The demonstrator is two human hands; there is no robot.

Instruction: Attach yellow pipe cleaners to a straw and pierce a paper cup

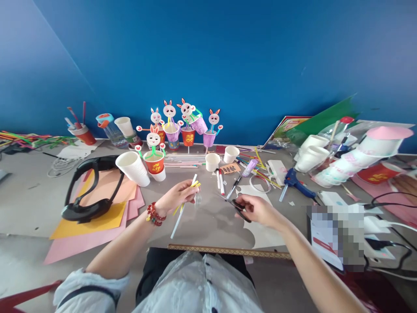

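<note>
Head view: I have the left hand (182,194) over the front middle of the desk (208,230), fingers narrow, pinching yellow strips (196,184) and a white stick (177,224). Strips: thin, bright yellow, bunched at the fingertips, short ends also poking out under the hand; can't tell how many. Stick: pale, slim, straight, slanted, longer than the strips, lower end pointing at the desk's front edge.

On my feed the right hand (260,211) has its fingers curled round the dark handles of the scissors (241,210), blades aimed left, tips apart from the strips. Can't tell how far the blades are parted. White paper (270,230) lies under that hand, reaching the front edge.

Beyond the hands I get red-capped markers (221,181) on the desk. Rabbit-faced cups (154,163) stand toward the back edge, left of centre; blue glue gun (298,184) lies right of the markers.
</note>
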